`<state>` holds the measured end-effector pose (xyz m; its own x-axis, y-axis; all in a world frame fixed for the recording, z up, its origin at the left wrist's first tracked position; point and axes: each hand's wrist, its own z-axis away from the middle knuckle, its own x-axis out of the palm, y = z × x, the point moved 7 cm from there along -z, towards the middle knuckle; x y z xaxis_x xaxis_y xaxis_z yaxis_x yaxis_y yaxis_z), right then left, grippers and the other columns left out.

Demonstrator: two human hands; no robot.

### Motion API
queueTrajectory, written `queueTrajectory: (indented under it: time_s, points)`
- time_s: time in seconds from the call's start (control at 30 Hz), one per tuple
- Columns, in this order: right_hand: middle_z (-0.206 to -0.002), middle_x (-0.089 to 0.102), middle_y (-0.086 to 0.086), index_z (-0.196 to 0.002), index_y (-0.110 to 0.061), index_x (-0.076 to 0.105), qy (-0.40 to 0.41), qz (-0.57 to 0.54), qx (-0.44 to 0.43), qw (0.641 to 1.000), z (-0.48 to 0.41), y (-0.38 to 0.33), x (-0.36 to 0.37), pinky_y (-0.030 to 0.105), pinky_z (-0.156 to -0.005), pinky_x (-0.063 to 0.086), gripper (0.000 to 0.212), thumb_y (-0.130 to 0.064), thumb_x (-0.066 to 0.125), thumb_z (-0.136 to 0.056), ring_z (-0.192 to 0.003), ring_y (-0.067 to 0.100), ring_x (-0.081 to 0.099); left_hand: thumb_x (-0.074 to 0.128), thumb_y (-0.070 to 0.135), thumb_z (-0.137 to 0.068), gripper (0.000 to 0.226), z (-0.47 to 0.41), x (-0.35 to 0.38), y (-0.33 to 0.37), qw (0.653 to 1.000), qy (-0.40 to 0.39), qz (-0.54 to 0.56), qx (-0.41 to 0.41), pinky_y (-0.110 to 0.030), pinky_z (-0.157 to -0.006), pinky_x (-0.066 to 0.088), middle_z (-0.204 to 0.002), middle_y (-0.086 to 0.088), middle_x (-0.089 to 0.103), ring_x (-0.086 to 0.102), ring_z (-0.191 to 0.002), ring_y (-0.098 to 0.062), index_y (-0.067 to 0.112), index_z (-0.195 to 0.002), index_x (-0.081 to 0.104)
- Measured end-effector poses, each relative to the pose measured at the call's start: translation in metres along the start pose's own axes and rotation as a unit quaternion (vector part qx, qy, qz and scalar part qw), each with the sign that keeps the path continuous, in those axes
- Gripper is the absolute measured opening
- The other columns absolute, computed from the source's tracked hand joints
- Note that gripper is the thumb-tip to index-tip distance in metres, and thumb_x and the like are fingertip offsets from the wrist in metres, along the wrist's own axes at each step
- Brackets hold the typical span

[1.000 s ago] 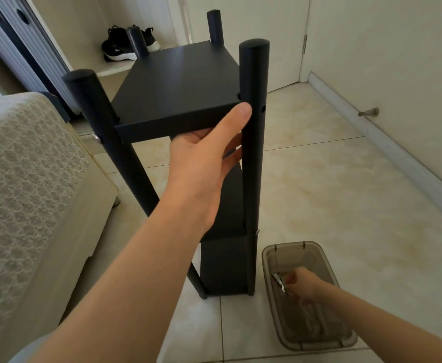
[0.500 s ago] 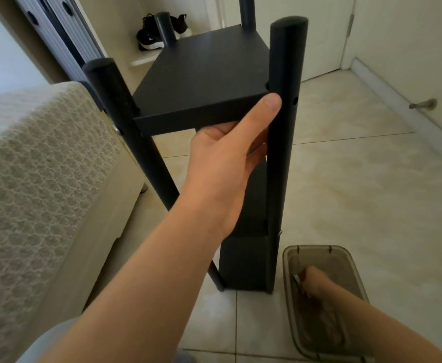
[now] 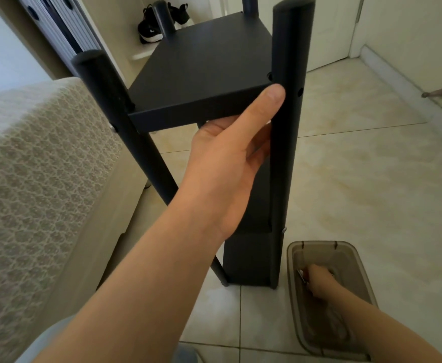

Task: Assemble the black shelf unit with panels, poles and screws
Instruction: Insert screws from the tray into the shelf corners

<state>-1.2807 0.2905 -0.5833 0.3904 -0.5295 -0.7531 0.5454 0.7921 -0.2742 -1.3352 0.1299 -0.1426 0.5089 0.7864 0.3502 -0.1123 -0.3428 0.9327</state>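
Standing on beige tile floor [image 3: 358, 192]: shelf unit [image 3: 201, 72], bed [image 3: 31, 179] beside.

shelf unit [image 3: 209, 74] on floor [image 3: 371, 179] | bin [image 3: 356, 258] right | sofa [image 3: 31, 179] left

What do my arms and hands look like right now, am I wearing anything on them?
The left forearm and right forearm are bare, no sleeves in view. The left hand and right hand show no gloves, rings, watch or bracelet, though the right hand is small and blurred.

Bare forearms [image 3: 136, 271], grey-blue trousers [image 3: 185, 355].
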Motion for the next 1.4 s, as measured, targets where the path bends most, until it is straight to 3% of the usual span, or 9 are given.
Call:
queueTrajectory:
  time_s: [0.33,0.47,0.63,0.77,0.87,0.97,1.1,1.23,1.4]
  points:
    - [-0.113,0.062,0.007,-0.111,-0.014,0.054,0.021,-0.020,-0.028,0.999,0.018,-0.006,-0.011,0.031,-0.090,0.051,0.014,-0.011,0.054,-0.097,-0.102,0.023,0.061,0.070,0.027,-0.080,0.035,-0.003,-0.002,-0.001,1.000,-0.020,-0.006,-0.010,-0.034,-0.097,0.056,-0.107,-0.003,0.073,0.070,-0.110,-0.020,0.010,-0.111,0.070]
    - [-0.113,0.064,0.006,-0.114,-0.013,0.058,-0.005,0.049,-0.032,0.998,0.029,-0.021,-0.030,0.032,-0.086,0.054,0.022,-0.011,0.062,-0.092,-0.100,0.024,0.064,0.071,0.024,-0.081,0.021,-0.001,-0.002,0.000,1.000,-0.008,0.000,-0.014,-0.035,-0.099,0.054,-0.106,-0.002,0.075,0.071,-0.108,-0.019,0.016,-0.101,0.073]
    - [-0.127,0.060,0.010,-0.126,-0.009,0.060,-0.062,0.161,-0.062,0.983,0.058,-0.057,-0.072,0.036,-0.096,0.048,0.038,-0.023,0.066,-0.091,-0.115,0.030,0.059,0.067,0.016,-0.092,0.025,0.002,-0.002,0.002,0.999,0.012,0.008,-0.032,-0.041,-0.107,0.048,-0.114,-0.008,0.074,0.070,-0.110,-0.019,0.007,-0.115,0.070]
    - [-0.106,0.067,0.011,-0.093,-0.012,0.062,-0.002,0.171,-0.138,0.976,0.104,-0.093,-0.129,0.033,-0.078,0.053,0.023,-0.028,0.070,-0.079,-0.098,0.029,0.065,0.069,0.017,-0.090,0.025,0.005,-0.001,0.002,0.999,0.029,0.009,-0.040,-0.041,-0.108,0.048,-0.113,-0.008,0.075,0.070,-0.109,-0.019,0.007,-0.113,0.071]
    - [-0.082,0.062,-0.006,-0.076,-0.022,0.059,0.038,0.138,-0.198,0.970,0.152,-0.120,-0.178,0.022,-0.064,0.046,0.017,-0.029,0.074,-0.078,-0.076,0.011,0.060,0.070,0.018,-0.089,0.025,0.006,-0.002,0.003,0.998,0.036,0.004,-0.042,-0.041,-0.107,0.048,-0.111,-0.006,0.075,0.071,-0.108,-0.018,0.008,-0.112,0.071]
    - [-0.075,0.058,-0.014,-0.071,-0.031,0.056,0.069,0.089,-0.240,0.964,0.203,-0.136,-0.221,0.011,-0.055,0.037,0.022,-0.033,0.077,-0.077,-0.068,0.000,0.056,0.070,0.017,-0.088,0.026,0.007,-0.002,0.004,0.999,0.034,0.002,-0.040,-0.040,-0.106,0.049,-0.111,-0.007,0.075,0.071,-0.108,-0.018,0.007,-0.113,0.071]
    - [-0.074,0.067,-0.011,-0.075,-0.030,0.064,0.129,0.005,-0.266,0.955,0.259,-0.138,-0.263,0.013,-0.056,0.049,0.020,-0.041,0.081,-0.075,-0.070,-0.002,0.064,0.073,0.024,-0.082,0.036,0.010,-0.001,0.007,0.999,0.037,-0.002,-0.031,-0.040,-0.105,0.049,-0.110,-0.006,0.076,0.071,-0.106,-0.017,0.008,-0.113,0.070]
    - [-0.081,0.068,-0.020,-0.076,-0.036,0.066,0.191,-0.115,-0.330,0.917,0.309,-0.142,-0.293,0.019,-0.068,0.057,0.016,-0.042,0.080,-0.072,-0.076,-0.001,0.066,0.071,0.040,-0.076,0.055,0.011,-0.001,0.010,0.999,0.044,-0.004,-0.023,-0.041,-0.106,0.047,-0.110,-0.005,0.076,0.072,-0.104,-0.017,0.008,-0.120,0.067]
    - [-0.083,0.071,-0.015,-0.080,-0.035,0.065,0.322,-0.245,-0.413,0.816,0.356,-0.142,-0.329,0.016,-0.079,0.054,0.015,-0.036,0.078,-0.072,-0.082,0.005,0.069,0.073,0.040,-0.075,0.054,0.011,-0.008,0.008,0.998,0.061,0.004,-0.023,-0.041,-0.103,0.049,-0.107,-0.006,0.077,0.073,-0.102,-0.018,0.007,-0.118,0.067]
